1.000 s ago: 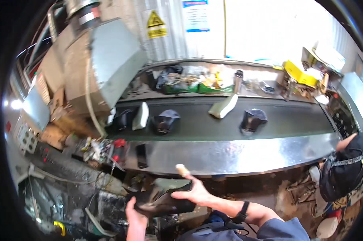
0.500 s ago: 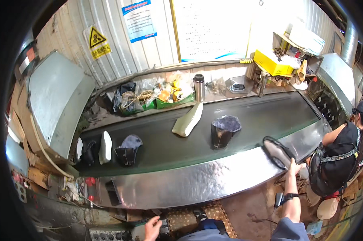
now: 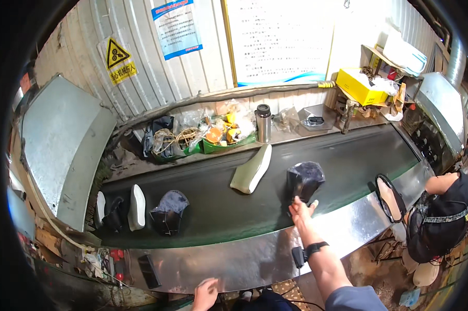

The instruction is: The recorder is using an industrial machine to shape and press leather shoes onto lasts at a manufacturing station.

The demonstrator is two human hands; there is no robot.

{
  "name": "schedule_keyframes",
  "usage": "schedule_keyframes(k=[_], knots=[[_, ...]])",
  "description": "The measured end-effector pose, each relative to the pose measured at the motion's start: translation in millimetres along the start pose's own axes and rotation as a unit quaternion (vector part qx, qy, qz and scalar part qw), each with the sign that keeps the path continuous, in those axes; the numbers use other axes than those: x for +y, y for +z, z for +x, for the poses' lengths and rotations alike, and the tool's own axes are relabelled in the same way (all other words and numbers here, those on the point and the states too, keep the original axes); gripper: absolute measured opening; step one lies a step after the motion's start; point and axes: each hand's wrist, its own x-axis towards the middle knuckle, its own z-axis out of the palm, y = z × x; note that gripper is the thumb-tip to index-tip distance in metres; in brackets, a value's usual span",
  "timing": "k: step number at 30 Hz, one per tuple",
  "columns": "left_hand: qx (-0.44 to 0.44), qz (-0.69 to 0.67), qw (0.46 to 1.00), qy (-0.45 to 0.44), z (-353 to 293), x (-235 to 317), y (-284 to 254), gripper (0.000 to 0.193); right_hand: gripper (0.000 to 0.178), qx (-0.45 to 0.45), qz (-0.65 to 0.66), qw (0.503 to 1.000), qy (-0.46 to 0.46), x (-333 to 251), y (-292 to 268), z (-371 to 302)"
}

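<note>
My right hand (image 3: 302, 208) reaches over the belt with thumb and fingers apart, touching the near end of a dark boot upper (image 3: 306, 179). Grey fuzzy lining shows in its wide opening. To its left lies a cream shoe sole (image 3: 251, 171). A black-edged shoe piece with a pale middle (image 3: 389, 198) rests at the right end of the steel ledge. By the ledge's front edge, my left hand (image 3: 206, 293) has loosely bent fingers, with nothing seen in them. Farther left on the belt are another dark upper (image 3: 170, 212) and a white sole (image 3: 136, 207).
The dark conveyor belt (image 3: 218, 217) runs between two metal hoods, the left hood (image 3: 58, 140) being larger. Behind it stand a steel flask (image 3: 263, 124) and green-edged trays of scraps. A yellow box (image 3: 361, 86) sits at the back right. A person (image 3: 441, 217) is at the right end.
My right hand has left the black-edged shoe piece on the ledge and moved left to the dark upper. My left hand has come up nearer the ledge. The view has shifted slightly.
</note>
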Motion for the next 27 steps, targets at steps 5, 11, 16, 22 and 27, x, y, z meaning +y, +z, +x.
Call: schedule_keyframes(k=[5,11,16,22,27], knots=[[-0.017,0.168,0.972,0.162,99,23,-12,0.039,0.105,-0.110,-0.115,0.983,-0.092,-92,-50,-108],[-0.093,0.258,0.924,0.267,289,55,25,0.078,0.084,-0.015,-0.198,0.979,-0.055,-126,-144,-282],[-0.013,0.210,0.973,0.098,400,121,106,0.116,0.097,0.023,-0.043,0.998,0.036,-90,-221,-329],[0.020,0.230,0.971,0.058,409,143,124,0.112,0.091,0.088,-0.070,0.992,0.059,-73,-220,-328],[0.022,0.397,0.856,0.331,309,169,76,0.087,0.085,-0.029,0.018,0.998,0.044,-62,-228,-297]])
